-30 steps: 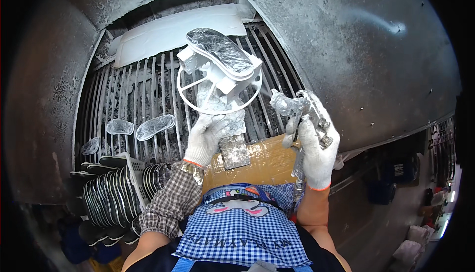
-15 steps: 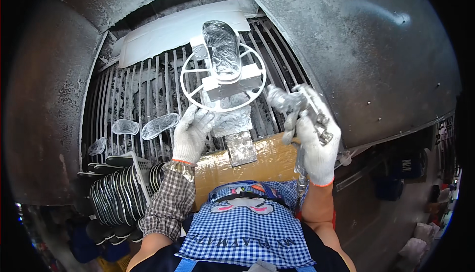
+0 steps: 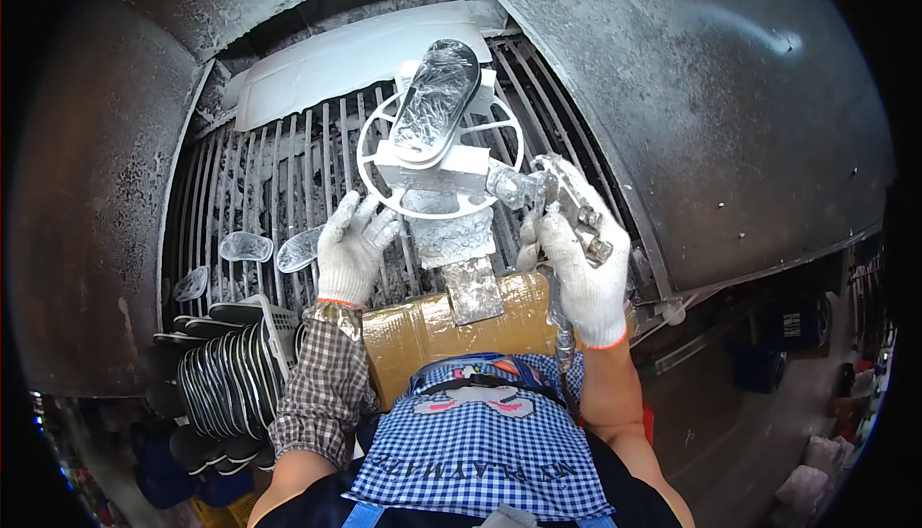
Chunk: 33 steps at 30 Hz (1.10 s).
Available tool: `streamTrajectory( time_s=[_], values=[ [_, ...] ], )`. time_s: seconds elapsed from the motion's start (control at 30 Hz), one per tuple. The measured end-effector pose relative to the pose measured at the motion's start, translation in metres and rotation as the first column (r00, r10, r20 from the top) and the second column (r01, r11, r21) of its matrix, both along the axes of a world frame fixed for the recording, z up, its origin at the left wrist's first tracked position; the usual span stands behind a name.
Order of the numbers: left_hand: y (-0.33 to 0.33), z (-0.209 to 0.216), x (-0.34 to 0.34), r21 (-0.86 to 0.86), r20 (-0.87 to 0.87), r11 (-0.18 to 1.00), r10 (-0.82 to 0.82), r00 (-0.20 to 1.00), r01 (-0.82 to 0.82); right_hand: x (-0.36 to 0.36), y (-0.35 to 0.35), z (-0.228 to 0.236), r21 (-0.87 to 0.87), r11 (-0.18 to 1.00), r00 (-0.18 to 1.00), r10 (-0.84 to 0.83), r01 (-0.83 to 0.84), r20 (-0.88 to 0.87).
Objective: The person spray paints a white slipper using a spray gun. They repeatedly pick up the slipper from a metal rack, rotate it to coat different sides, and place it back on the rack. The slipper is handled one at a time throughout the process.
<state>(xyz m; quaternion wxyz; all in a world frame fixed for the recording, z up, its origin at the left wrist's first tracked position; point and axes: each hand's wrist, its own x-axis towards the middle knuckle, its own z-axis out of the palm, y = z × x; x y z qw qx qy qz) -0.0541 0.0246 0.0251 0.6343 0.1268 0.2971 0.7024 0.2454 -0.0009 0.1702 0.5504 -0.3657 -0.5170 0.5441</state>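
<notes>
A dark shoe sole (image 3: 437, 100) with a crinkled, shiny clear film over its top lies tilted on a white block on a spoked white turntable wheel (image 3: 423, 214). My left hand (image 3: 350, 251), in a white knit glove, has its fingers apart beside the wheel's near left rim and holds nothing. In my gloved right hand (image 3: 594, 283) is a metal spray gun (image 3: 574, 203), its wrapped front end pointing left at the turntable's near right side. A hose (image 3: 565, 343) hangs below the gun. Fingers of the right hand are partly hidden by the gun.
Slatted metal bars (image 3: 288, 168) lie under the turntable, with clear sole-shaped pieces (image 3: 246, 246) on them at left. Many soles (image 3: 226, 379) stand packed by a white basket (image 3: 279, 326). A tape-covered cardboard piece (image 3: 403, 336) lines the front edge. Metal walls (image 3: 749, 144) rise at both sides.
The turntable and sole have turned clockwise, the sole's far end swinging right. My left hand has drawn left off the rim. My right hand has brought the spray gun left, closer to the turntable.
</notes>
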Motion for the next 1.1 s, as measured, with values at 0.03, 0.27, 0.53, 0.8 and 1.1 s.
streamTrajectory(
  time_s=[0.03,0.27,0.53,0.8,1.1],
  values=[
    [0.000,-0.003,-0.004,0.013,0.007,1.000,0.001,1.000,-0.001,0.001,0.002,0.001,-0.010,1.000,1.000,0.009,-0.009,-0.003],
    [0.008,-0.005,-0.016,0.022,0.048,0.999,0.045,0.998,-0.046,-0.001,0.020,-0.009,0.041,0.997,0.998,-0.058,0.059,-0.023],
    [0.017,-0.002,-0.029,0.073,0.034,0.994,0.079,0.996,-0.081,0.000,0.027,0.000,0.041,0.994,0.992,-0.098,0.102,-0.082],
    [0.016,-0.021,-0.025,-0.011,-0.033,0.990,0.139,0.990,-0.140,0.001,0.021,0.002,0.143,0.967,0.974,-0.221,0.211,0.054],
    [-0.011,-0.029,0.056,-0.056,0.112,0.990,-0.123,0.986,0.130,-0.013,0.014,0.000,0.033,0.999,0.997,-0.004,0.006,-0.072]
  ],
)
